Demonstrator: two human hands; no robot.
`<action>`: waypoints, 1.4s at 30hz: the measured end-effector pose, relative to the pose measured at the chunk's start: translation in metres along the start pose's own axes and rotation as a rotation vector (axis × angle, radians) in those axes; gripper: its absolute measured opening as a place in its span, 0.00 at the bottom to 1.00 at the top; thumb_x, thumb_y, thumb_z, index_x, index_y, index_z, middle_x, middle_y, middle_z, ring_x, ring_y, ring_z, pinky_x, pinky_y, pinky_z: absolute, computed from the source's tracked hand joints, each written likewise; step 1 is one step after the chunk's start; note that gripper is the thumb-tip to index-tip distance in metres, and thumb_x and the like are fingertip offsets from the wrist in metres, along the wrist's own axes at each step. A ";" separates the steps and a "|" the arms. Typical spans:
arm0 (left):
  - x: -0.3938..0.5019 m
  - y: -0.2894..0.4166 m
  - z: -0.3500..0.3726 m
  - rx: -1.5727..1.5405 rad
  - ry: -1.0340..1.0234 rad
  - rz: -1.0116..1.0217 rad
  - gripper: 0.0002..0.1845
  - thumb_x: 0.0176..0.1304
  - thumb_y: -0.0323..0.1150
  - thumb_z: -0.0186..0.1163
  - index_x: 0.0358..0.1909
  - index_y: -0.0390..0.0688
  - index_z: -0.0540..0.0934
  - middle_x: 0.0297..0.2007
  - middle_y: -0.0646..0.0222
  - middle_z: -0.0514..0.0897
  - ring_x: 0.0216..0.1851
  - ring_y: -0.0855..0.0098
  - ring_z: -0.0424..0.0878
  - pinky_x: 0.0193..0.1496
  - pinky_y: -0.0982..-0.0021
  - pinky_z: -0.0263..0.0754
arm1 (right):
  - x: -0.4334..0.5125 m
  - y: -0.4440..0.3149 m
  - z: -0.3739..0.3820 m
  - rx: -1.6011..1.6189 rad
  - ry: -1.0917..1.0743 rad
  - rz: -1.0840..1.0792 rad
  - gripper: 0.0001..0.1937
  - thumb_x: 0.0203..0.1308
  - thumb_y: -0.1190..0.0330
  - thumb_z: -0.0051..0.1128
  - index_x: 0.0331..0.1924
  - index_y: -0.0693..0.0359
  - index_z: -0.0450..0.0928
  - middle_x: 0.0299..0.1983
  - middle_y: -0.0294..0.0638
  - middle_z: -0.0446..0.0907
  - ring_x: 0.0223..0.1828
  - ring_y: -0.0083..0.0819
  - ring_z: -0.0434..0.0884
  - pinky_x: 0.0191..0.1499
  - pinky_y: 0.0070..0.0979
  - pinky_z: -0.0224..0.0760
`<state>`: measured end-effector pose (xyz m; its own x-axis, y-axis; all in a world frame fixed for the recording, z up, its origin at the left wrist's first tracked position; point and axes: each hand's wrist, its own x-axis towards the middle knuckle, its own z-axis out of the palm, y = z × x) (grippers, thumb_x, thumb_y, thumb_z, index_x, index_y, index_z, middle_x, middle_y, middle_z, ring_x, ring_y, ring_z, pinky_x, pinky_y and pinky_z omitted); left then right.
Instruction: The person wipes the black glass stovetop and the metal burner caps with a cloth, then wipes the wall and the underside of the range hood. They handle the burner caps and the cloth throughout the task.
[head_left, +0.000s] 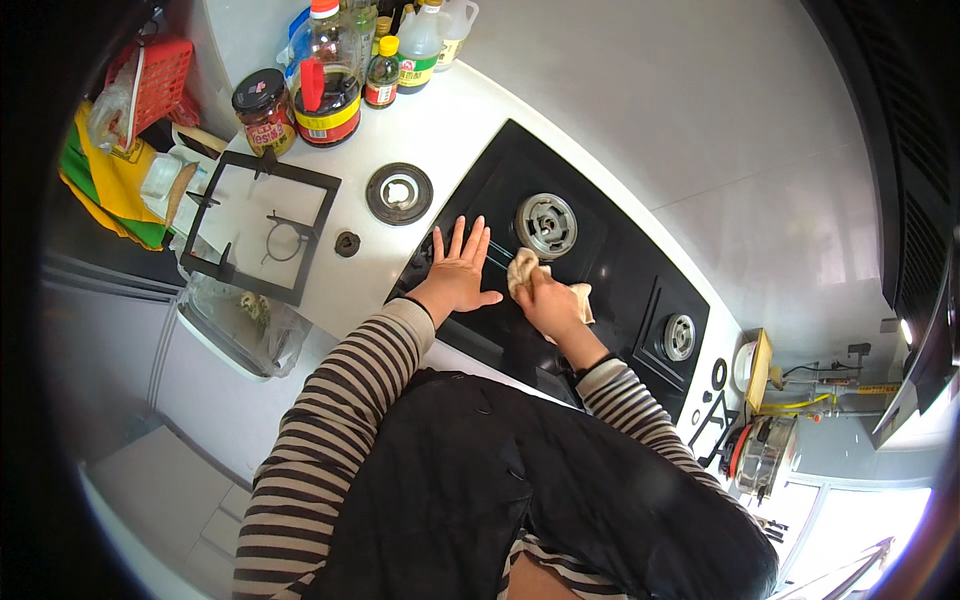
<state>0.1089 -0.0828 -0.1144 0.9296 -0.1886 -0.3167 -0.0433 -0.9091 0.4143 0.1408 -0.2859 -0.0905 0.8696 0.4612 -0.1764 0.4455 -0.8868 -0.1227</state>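
Observation:
A black gas hob is set into the white counter before me. My left hand lies palm down on its left part, fingers spread, holding nothing. In my right hand is a crumpled beige cloth, pressed against the hob just below the left burner. Part of the cloth is hidden under my fingers. The right burner sits bare, without a pan support over it.
On the left counter lie a black pan support, a burner ring and a small burner cap. Sauce bottles and a lidded jar stand behind them. A steel pot is at the far right, beneath yellow piping.

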 end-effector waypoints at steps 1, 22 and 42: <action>0.000 0.000 0.001 -0.004 0.013 0.003 0.63 0.59 0.67 0.58 0.78 0.36 0.35 0.79 0.55 0.28 0.79 0.47 0.22 0.73 0.33 0.22 | -0.005 0.007 -0.003 -0.008 -0.019 0.028 0.21 0.65 0.55 0.52 0.50 0.65 0.74 0.40 0.55 0.85 0.41 0.53 0.85 0.45 0.46 0.78; 0.001 0.001 -0.004 0.018 -0.031 -0.004 0.62 0.60 0.68 0.56 0.78 0.38 0.34 0.79 0.56 0.26 0.79 0.46 0.22 0.72 0.31 0.23 | 0.049 0.118 0.019 0.003 0.125 0.212 0.20 0.65 0.65 0.51 0.61 0.52 0.71 0.61 0.54 0.65 0.61 0.59 0.67 0.59 0.52 0.67; 0.002 0.004 -0.005 0.011 -0.037 -0.018 0.62 0.59 0.68 0.57 0.79 0.39 0.36 0.79 0.56 0.29 0.79 0.47 0.23 0.73 0.32 0.22 | 0.114 0.185 -0.001 0.233 0.024 0.182 0.29 0.71 0.61 0.42 0.72 0.62 0.57 0.75 0.62 0.52 0.76 0.57 0.51 0.76 0.39 0.50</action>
<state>0.1121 -0.0848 -0.1089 0.9163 -0.1852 -0.3552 -0.0308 -0.9166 0.3986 0.3227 -0.3978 -0.1321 0.9368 0.2916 -0.1932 0.2230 -0.9234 -0.3123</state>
